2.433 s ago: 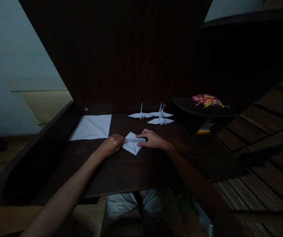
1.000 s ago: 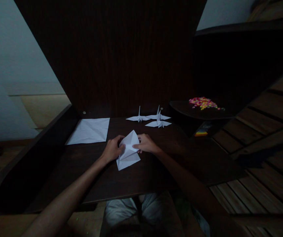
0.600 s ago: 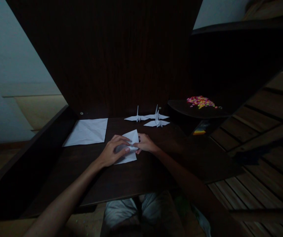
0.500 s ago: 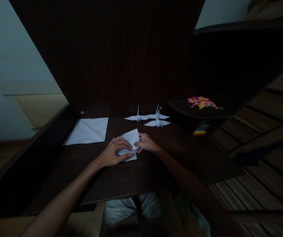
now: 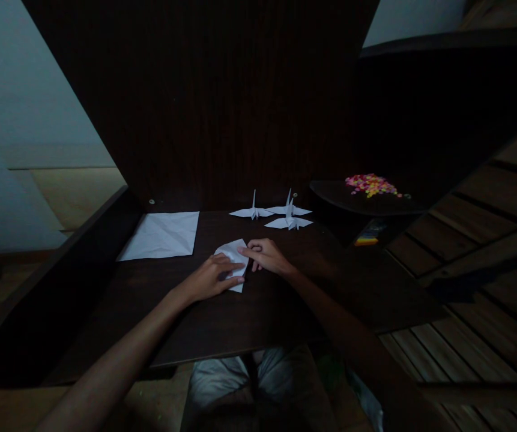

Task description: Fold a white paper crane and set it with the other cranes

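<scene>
- Head view, the work: a small white piece of folded paper (image 5: 233, 248) rests on the dark-brown wooden desk (image 5: 195, 336), to the left of the nearest white paper crane (image 5: 290, 222) and on the wearer's side of it.
- Governing relation: the folded paper lies directly left of the right hand (image 5: 267, 255) and extends rightward from beneath the left hand (image 5: 211, 279). Both touch it; the left, covering more, is the nearer. The long axis cannot be told, the left part being hidden; the visible right edge runs roughly toward the wearer.
- Left hand: spread across the folded paper, thumb apart from the fingers.
- Right hand: fingers partly curled beside the far right corner, one tip upon it; whether it pinches cannot be told.
- Surroundings of the nearest crane: two further white paper cranes (image 5: 253, 213), left and just behind; a creased, flat white sheet (image 5: 161, 235), well left; a heap of tiny multicoloured pieces (image 5: 373, 185) on a dark, curved shelf (image 5: 339, 195), right.
</scene>
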The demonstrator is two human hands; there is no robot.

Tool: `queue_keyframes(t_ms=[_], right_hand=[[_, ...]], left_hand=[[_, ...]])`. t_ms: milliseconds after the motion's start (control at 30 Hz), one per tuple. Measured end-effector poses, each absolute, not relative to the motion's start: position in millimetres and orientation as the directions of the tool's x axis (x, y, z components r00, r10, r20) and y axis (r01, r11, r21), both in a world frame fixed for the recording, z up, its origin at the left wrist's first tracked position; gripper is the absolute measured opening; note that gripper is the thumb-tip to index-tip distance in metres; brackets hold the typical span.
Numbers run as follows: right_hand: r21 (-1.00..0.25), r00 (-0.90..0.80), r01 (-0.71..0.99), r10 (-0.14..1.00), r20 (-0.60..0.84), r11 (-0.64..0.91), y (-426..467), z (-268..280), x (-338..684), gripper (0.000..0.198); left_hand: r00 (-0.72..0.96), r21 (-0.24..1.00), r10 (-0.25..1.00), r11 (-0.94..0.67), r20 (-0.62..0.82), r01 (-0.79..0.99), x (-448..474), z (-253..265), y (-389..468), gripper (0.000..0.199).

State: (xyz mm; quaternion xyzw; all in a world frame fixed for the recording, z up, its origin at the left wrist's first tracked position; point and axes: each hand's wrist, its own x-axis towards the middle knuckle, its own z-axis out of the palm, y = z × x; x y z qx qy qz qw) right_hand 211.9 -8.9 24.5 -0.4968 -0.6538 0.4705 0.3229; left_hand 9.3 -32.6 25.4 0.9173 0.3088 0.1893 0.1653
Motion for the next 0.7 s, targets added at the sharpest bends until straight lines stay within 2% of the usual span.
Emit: queue_keyframes(t_ms=[133, 233, 367, 500, 700], right_hand=[[-0.926, -0.219, 0.321, 0.967, 0.13, 0.197, -8.9, 22.4, 212.1, 0.031], [-0.938, -0.168, 0.268, 0.969, 0.18, 0.221, -8.1, 21.3, 212.4, 0.027], [-0.95, -0.16, 0.239, 0.973, 0.165, 0.201, -5.2, 19.0, 213.7, 0.016], [-0.932, -0.157, 0.313, 0.978, 0.139, 0.183, -3.0, 19.5, 216.3, 0.019], [-0.897, -0.233, 0.434, 0.972, -0.014, 0.091, -3.8, 25.3, 219.1, 0.015]], left_hand=[[0.756, 0.357, 0.6, -0.788, 0.261, 0.502, 9.6, 25.2, -33.3, 0.044], [0.761, 0.293, 0.589, -0.804, 0.272, 0.518, 10.4, 21.8, -32.1, 0.039], [0.789, 0.234, 0.544, -0.838, 0.286, 0.493, 11.6, 18.7, -31.0, 0.028], [0.787, 0.231, 0.546, -0.837, 0.287, 0.497, 12.7, 20.1, -33.1, 0.024], [0.771, 0.213, 0.564, -0.826, 0.294, 0.522, 14.1, 19.6, -33.3, 0.029]])
